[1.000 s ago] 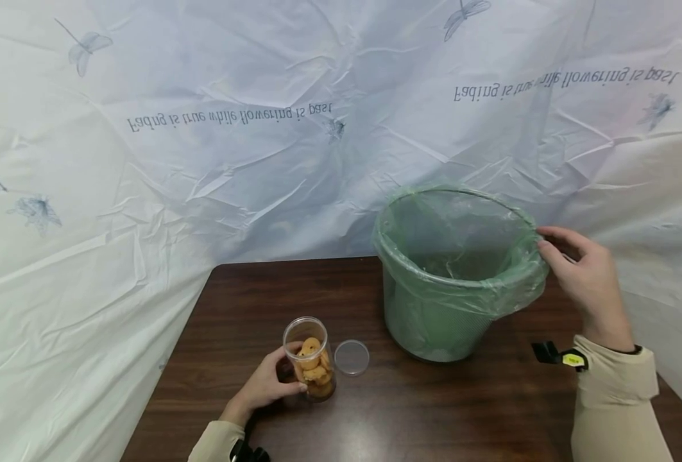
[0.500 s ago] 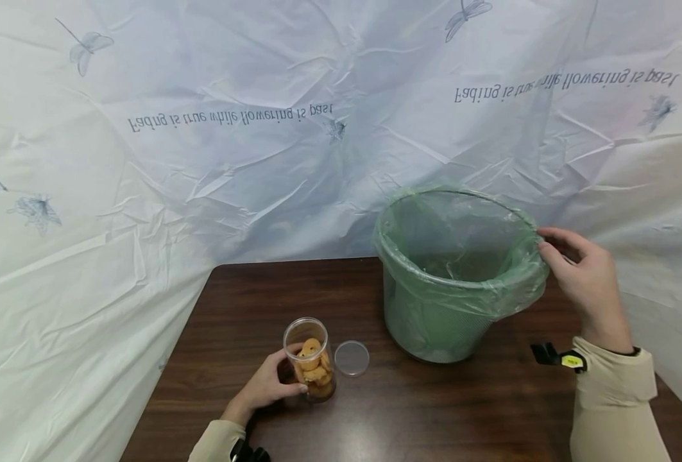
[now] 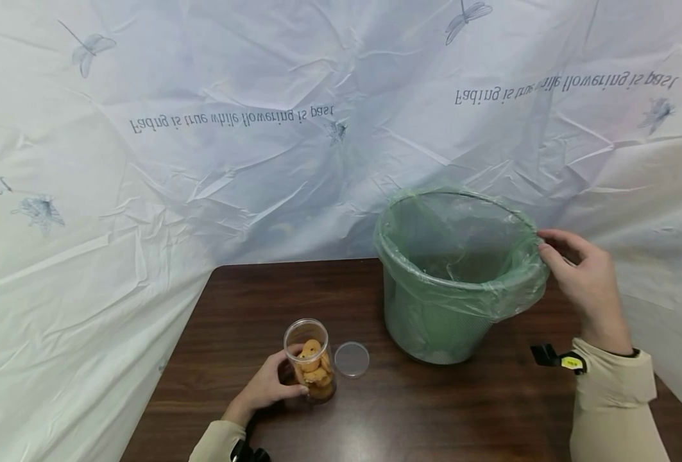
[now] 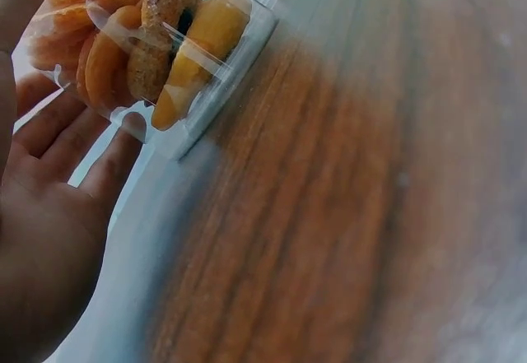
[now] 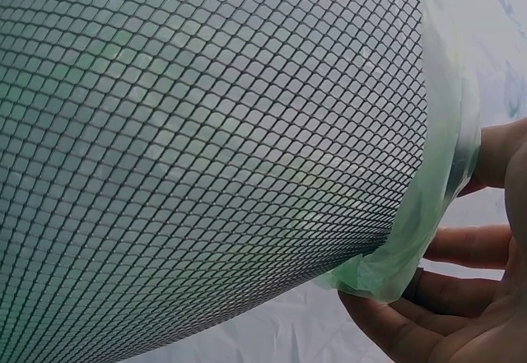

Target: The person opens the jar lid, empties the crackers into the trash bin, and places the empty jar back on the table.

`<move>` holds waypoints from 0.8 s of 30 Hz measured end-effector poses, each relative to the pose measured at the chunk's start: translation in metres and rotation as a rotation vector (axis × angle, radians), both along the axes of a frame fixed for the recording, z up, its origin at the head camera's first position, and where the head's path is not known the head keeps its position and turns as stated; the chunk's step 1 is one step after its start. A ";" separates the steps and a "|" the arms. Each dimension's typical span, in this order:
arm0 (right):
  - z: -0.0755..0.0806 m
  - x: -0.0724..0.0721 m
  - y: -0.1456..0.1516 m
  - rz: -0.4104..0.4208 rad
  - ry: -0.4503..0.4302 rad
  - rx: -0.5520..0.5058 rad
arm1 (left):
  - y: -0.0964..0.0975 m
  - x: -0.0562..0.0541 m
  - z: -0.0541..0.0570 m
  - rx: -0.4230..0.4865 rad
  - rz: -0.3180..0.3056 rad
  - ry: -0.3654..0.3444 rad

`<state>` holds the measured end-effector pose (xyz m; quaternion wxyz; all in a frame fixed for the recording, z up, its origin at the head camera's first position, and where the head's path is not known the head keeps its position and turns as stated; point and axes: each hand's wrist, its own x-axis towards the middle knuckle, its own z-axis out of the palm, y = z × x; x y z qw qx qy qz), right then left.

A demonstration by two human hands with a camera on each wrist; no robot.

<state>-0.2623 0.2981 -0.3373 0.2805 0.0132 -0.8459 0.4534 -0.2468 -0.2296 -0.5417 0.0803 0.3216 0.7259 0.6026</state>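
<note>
Jar (image 3: 316, 367) and bin (image 3: 427, 333) are gripped by hands (image 3: 267, 382) (image 3: 590, 277) well apart.

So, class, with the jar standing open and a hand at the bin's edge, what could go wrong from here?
The jar could spill its cookies if the left hand tips it, since the lid lies beside it. The right hand grips the green liner at the edge of the bin, so a tug might loosen the liner or tip the bin.
</note>
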 end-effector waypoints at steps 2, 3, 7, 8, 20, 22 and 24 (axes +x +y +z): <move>0.000 0.000 0.000 0.001 0.007 -0.002 | 0.001 0.001 0.000 0.016 -0.001 -0.008; -0.001 -0.001 0.000 0.001 0.011 -0.004 | 0.001 0.001 0.000 0.023 -0.003 -0.007; -0.001 -0.001 0.001 0.009 0.017 -0.007 | 0.002 0.001 0.001 0.050 -0.004 0.012; -0.001 -0.001 0.001 0.010 0.017 -0.007 | 0.002 0.001 0.001 0.052 0.000 0.017; 0.000 0.000 0.001 0.008 0.005 0.005 | 0.004 0.000 0.000 0.080 0.025 0.050; 0.000 0.000 0.001 0.008 0.005 0.004 | 0.004 -0.001 -0.001 0.075 0.030 0.059; 0.000 0.000 0.001 0.007 0.006 0.005 | 0.003 -0.002 -0.001 0.065 0.044 0.055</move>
